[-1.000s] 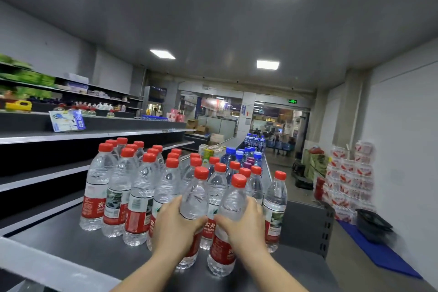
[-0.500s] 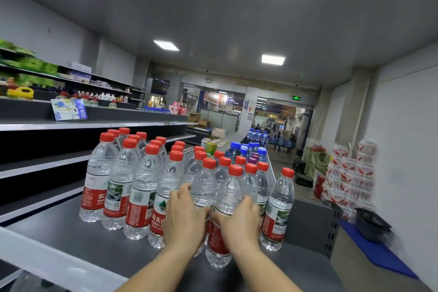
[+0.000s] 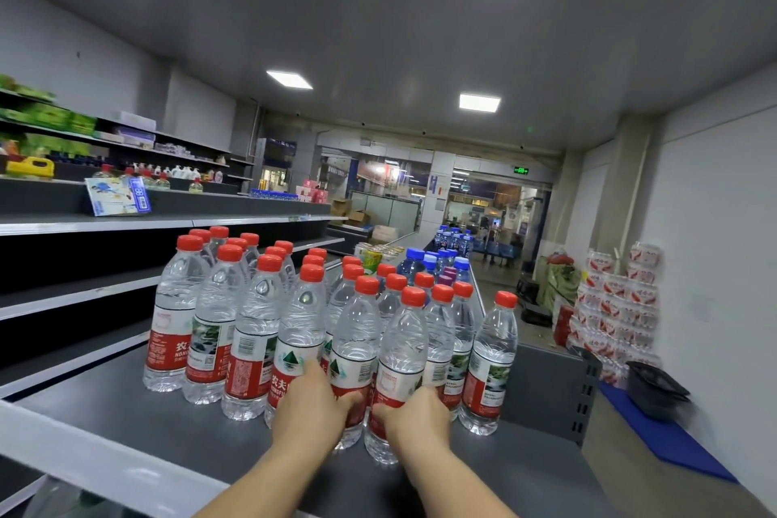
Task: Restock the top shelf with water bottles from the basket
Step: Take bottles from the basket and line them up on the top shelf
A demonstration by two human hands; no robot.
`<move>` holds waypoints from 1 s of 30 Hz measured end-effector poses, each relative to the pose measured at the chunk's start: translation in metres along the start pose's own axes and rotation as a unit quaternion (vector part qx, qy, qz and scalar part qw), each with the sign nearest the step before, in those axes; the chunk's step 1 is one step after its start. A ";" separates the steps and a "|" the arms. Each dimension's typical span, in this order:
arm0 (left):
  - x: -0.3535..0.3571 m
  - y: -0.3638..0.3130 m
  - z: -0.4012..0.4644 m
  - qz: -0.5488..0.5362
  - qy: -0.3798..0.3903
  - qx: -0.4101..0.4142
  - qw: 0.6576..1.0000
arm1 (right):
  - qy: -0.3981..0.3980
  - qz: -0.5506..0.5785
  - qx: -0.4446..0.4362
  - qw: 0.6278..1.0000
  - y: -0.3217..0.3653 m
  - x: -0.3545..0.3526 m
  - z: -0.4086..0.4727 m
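Several clear water bottles with red caps and red labels stand in rows on the grey top shelf (image 3: 138,429). My left hand (image 3: 313,408) wraps the lower part of one front bottle (image 3: 355,353). Beside it my right hand (image 3: 414,418) grips the base of the neighbouring front bottle (image 3: 401,362). Both bottles stand upright on the shelf, touching the rows behind them. One more bottle (image 3: 487,366) stands just to the right of my right hand. The basket is not in view.
Blue-capped bottles (image 3: 414,263) and cans stand further back on the same shelf. Dark empty shelves (image 3: 75,294) step up on the left. On the floor at right are stacked white-and-red packs (image 3: 618,303), a black tub (image 3: 656,391) and a blue mat (image 3: 668,442).
Both hands slid lower on their bottles and pushed them back against the rows. The camera view shifted slightly, with the bottles appearing closer together.
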State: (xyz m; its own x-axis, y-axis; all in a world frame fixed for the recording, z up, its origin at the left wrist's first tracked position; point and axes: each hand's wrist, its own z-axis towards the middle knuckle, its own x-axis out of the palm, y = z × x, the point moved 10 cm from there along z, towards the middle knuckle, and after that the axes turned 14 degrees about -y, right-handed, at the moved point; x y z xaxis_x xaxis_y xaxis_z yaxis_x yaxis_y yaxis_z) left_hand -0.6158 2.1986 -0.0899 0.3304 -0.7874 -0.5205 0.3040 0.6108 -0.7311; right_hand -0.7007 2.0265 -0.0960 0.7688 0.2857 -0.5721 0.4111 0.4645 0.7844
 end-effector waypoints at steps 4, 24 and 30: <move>0.007 0.002 -0.007 0.057 0.026 0.027 0.998 | -0.004 -0.003 -0.009 1.000 -0.004 0.000 -0.005; -0.002 0.004 -0.007 0.044 0.016 0.049 0.998 | 0.017 -0.044 -0.054 0.997 0.005 0.002 -0.015; -0.022 -0.002 -0.019 -0.028 0.038 0.042 0.998 | 0.006 -0.045 -0.051 0.998 0.012 -0.027 -0.032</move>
State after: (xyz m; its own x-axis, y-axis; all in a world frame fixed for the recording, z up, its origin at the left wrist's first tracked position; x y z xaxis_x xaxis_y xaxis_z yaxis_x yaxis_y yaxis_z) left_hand -0.6402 2.2130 -0.0850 0.2420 -0.8229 -0.5141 0.3950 0.5675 -0.7224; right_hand -0.7325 2.0513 -0.0793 0.7243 0.2485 -0.6431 0.4268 0.5709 0.7014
